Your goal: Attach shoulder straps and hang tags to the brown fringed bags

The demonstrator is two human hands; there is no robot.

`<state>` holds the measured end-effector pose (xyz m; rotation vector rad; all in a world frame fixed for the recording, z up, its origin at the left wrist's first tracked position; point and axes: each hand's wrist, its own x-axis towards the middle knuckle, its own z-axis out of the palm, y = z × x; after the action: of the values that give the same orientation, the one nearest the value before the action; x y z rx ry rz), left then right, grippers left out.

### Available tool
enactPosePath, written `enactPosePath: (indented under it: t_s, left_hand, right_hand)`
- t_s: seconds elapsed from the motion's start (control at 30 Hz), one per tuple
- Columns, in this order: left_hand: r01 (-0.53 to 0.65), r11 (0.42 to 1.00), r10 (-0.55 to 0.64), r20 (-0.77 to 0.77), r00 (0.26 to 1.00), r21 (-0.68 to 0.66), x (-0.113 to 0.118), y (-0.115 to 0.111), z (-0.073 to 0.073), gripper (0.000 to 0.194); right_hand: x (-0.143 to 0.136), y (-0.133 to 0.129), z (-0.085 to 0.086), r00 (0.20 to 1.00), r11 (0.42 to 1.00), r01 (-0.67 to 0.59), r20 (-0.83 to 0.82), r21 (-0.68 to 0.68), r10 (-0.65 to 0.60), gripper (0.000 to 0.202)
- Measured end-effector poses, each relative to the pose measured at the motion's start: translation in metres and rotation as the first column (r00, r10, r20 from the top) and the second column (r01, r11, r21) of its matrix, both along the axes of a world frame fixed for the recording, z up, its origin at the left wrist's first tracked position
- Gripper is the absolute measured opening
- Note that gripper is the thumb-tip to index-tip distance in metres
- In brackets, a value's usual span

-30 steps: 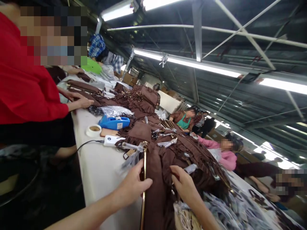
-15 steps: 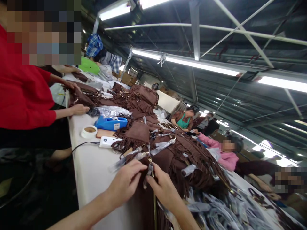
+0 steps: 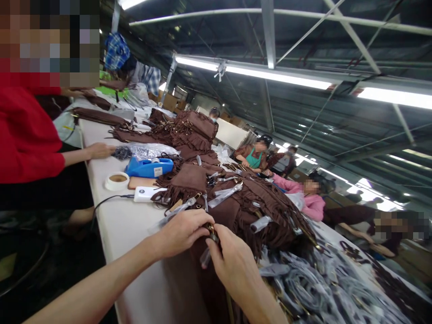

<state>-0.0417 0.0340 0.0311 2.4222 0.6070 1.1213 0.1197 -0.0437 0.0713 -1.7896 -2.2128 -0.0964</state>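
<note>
Both my hands meet over the near side of the brown fringed bags. My left hand [image 3: 182, 231] pinches a small gold-coloured metal clasp [image 3: 212, 230] from the left. From the right, the thumb and fingers of my right hand [image 3: 232, 254] close on the same piece, hiding much of it. Below my fingers hangs a plastic-wrapped bit [image 3: 205, 258], beside dark brown material in shadow. Just beyond lies a brown fringed bag [image 3: 189, 177], with clear plastic wrapping [image 3: 226, 194] around hardware nearby.
A blue tape dispenser [image 3: 148, 167], a tape roll [image 3: 116, 181] and a white corded device [image 3: 148, 194] lie on the white table [image 3: 118, 243]. Plastic-wrapped straps [image 3: 313, 283] pile up at right. A co-worker in red [image 3: 27, 139] stands left, one hand by a plastic bag [image 3: 148, 150].
My hands have come closer together around the clasp, covering more of it. The co-worker in red has released a brown item, one hand now farther back. The view has shifted slightly.
</note>
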Motion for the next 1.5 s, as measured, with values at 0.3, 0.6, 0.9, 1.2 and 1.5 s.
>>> enactPosePath:
  t_s: [0.3, 0.6, 0.9, 1.2, 1.5]
  left_hand:
    - [0.128, 0.989, -0.124, 0.053, 0.991, -0.073, -0.003, 0.010, 0.021, 0.017]
    - [-0.048, 0.980, 0.078, 0.150, 0.986, -0.195, -0.034, 0.029, -0.005, 0.019]
    - [-0.132, 0.988, 0.138, 0.078, 0.987, -0.079, -0.028, 0.016, 0.004, 0.020]
    - [0.130, 0.881, 0.083, -0.419, 0.904, 0.454, -0.019, -0.058, -0.012, 0.027]
    - [0.087, 0.994, -0.015, -0.698, 0.716, 0.069, -0.025, -0.094, -0.076, 0.009]
  right_hand:
    - [-0.004, -0.009, 0.074, 0.772, 0.953, -0.069, 0.589, -0.296, 0.239, 0.028]
    - [0.105, -0.087, -0.067, 0.956, 0.824, -0.004, 0.239, -0.567, 0.169, 0.025]
    - [0.034, -0.045, -0.053, 0.985, 0.987, -0.048, -0.173, -0.151, 0.021, 0.021]
    - [0.045, -0.036, -0.063, 0.954, 0.977, -0.135, -0.287, -0.164, 0.084, 0.032]
    - [0.057, -0.028, -0.059, 0.988, 0.970, 0.076, 0.116, 0.231, -0.105, 0.036]
